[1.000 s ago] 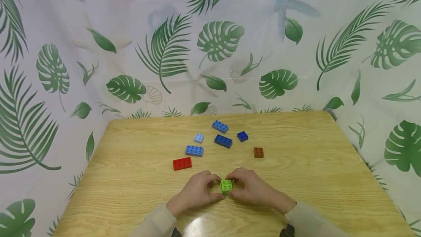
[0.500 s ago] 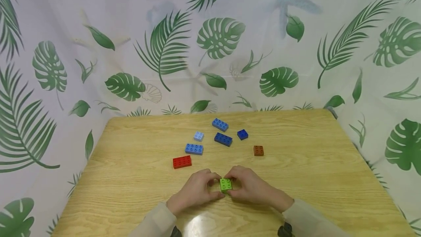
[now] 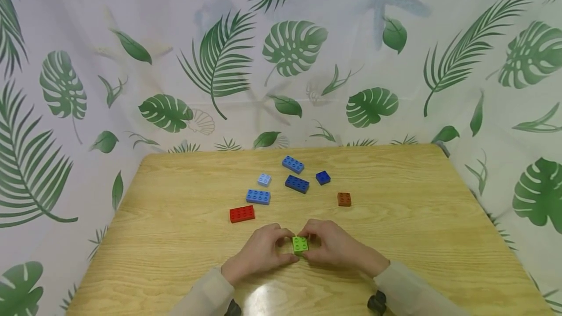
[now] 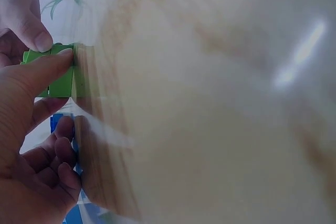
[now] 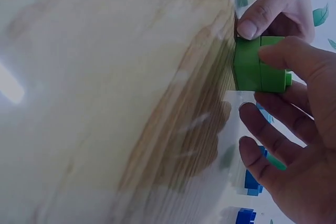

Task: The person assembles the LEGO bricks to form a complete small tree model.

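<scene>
Two green toy bricks stand stacked near the front of the table, with the seam between them visible in both wrist views. My left hand [image 3: 262,250] pinches the lower green brick [image 5: 248,69] between thumb and index finger. From the other side, my right hand [image 3: 331,246] holds the upper green brick [image 5: 272,78], its thumb at the near face close to the seam. Four studs' worth of top face shows on the upper brick in the head view. The remaining fingers of both hands are loosely bent beside the stack.
Beyond the hands on the wooden table [image 3: 439,238] lie a red brick [image 3: 242,214], a brown brick [image 3: 344,199], a small pale blue brick [image 3: 264,179] and several other blue bricks [image 3: 297,184]. A leaf-patterned curtain [image 3: 246,126] stands behind the table.
Both hands keep their hold on the green bricks. A sliver of green beside the upper brick's left edge no longer shows. The head view has shifted slightly.
</scene>
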`<action>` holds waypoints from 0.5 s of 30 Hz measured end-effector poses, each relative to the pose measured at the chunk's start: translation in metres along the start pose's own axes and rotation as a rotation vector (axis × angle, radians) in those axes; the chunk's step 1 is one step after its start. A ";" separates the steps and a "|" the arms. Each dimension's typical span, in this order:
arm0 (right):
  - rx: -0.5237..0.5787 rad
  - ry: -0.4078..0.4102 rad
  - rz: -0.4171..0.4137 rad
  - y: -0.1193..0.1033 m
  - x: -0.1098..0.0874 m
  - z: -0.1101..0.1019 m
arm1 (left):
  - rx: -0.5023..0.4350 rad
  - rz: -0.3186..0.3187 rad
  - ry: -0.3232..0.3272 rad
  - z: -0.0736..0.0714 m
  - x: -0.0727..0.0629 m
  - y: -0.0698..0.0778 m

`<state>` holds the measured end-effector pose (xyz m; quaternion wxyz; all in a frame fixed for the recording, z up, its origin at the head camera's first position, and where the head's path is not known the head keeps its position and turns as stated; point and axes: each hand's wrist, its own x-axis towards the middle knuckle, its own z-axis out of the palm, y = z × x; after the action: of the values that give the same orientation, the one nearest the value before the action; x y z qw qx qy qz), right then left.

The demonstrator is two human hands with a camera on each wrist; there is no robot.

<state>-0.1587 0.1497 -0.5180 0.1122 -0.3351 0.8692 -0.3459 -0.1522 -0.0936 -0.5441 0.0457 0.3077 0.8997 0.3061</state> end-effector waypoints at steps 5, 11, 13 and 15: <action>-0.004 -0.001 0.030 0.000 0.000 0.000 | -0.002 0.005 0.004 -0.001 0.000 0.000; 0.041 0.020 0.036 0.002 -0.003 0.004 | -0.004 0.007 0.001 -0.001 0.000 0.000; 0.056 0.026 0.034 0.004 -0.005 0.006 | -0.002 0.006 0.000 -0.001 0.000 0.001; 0.061 0.023 0.049 0.005 -0.007 0.005 | 0.002 0.006 -0.002 -0.002 0.000 0.002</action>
<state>-0.1541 0.1542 -0.5260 0.1206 -0.3060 0.8675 -0.3733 -0.1520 -0.0933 -0.5416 0.0452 0.3109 0.8991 0.3049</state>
